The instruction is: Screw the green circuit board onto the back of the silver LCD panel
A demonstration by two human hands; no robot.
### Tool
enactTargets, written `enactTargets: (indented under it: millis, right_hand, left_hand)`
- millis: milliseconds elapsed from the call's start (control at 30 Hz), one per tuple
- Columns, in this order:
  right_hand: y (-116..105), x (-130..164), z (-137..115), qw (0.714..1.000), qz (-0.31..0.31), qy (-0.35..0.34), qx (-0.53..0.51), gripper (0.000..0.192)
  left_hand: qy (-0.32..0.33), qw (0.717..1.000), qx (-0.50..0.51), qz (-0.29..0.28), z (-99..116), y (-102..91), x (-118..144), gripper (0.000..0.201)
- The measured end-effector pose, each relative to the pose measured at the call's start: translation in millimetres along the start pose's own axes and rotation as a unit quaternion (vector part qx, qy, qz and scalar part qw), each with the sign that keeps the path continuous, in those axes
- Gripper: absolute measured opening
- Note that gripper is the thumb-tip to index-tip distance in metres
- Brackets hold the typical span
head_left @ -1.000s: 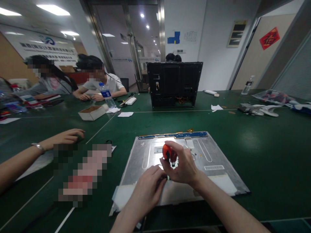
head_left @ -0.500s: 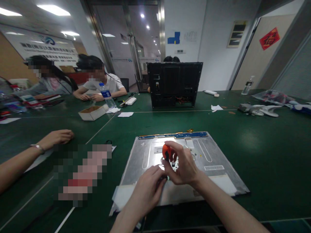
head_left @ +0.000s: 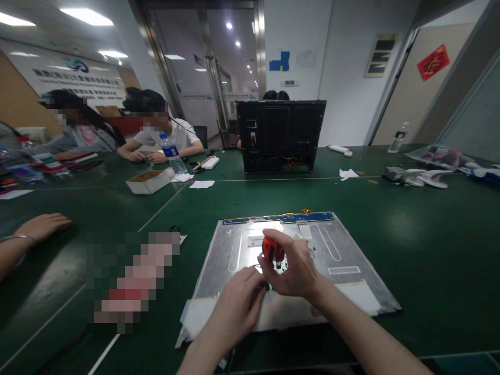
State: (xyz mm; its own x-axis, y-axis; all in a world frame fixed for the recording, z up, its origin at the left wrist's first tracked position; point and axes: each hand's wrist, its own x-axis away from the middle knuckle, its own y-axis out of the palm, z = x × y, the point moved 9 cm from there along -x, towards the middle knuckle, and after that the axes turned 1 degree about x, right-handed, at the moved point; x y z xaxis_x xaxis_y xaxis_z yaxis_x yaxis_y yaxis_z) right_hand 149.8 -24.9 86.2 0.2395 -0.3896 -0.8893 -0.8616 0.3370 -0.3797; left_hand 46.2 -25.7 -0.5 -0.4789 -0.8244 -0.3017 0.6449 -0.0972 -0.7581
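A silver metal-backed display panel (head_left: 344, 255) lies flat on the green table, with a blue circuit strip (head_left: 281, 219) along its far edge. My right hand (head_left: 295, 263) is closed around the red and black handle of a screwdriver (head_left: 271, 249), held upright over the panel's middle. Its tip is hidden behind my fingers. Just left of it, my left hand (head_left: 244, 291) rests on the panel, fingers curled together by a small green circuit board (head_left: 282, 265). Whatever those fingers pinch is hidden.
Left of the panel lies a blurred-out flat item (head_left: 136, 281). A co-worker's hand (head_left: 45, 227) rests at the far left. Across the table stand a black monitor casing (head_left: 280, 135), an open white box (head_left: 150, 183) and a water bottle (head_left: 172, 153). White gloves (head_left: 424, 177) lie at right.
The screwdriver handle has turned slightly in my right hand, showing more of its black part. My left hand stays put. The co-worker's hand at left has drawn back leftward.
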Motion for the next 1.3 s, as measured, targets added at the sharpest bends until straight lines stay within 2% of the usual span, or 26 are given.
enactTargets:
  millis: [167,500,733,933,1300]
  right_hand:
    - [1.8,2.5,3.1,1.0,-0.006,0.006,0.004,0.042]
    - [-3.3,1.1,2.7,1.0,0.026,0.011,0.01,0.039]
    - [3.1,2.9,5.6,1.0,-0.01,0.015,0.002,0.043]
    - [1.4,0.4,1.4,0.999,-0.017,-0.003,-0.035,0.05]
    - [0.3,-0.4,1.7,1.0,0.003,0.005,-0.01,0.041]
  left_hand:
    - [0.003,1.0,0.0,0.001,-0.2,0.0,0.2,0.021]
    - [-0.001,1.0,0.009,0.0,-1.1,1.3,0.4,0.02]
    - [-0.004,1.0,0.0,0.0,-2.5,1.5,1.0,0.02]
    - [0.003,1.0,0.01,0.001,3.7,-2.0,1.2,0.019]
    - [-0.01,1.0,0.004,-0.009,-3.8,1.8,0.6,0.015]
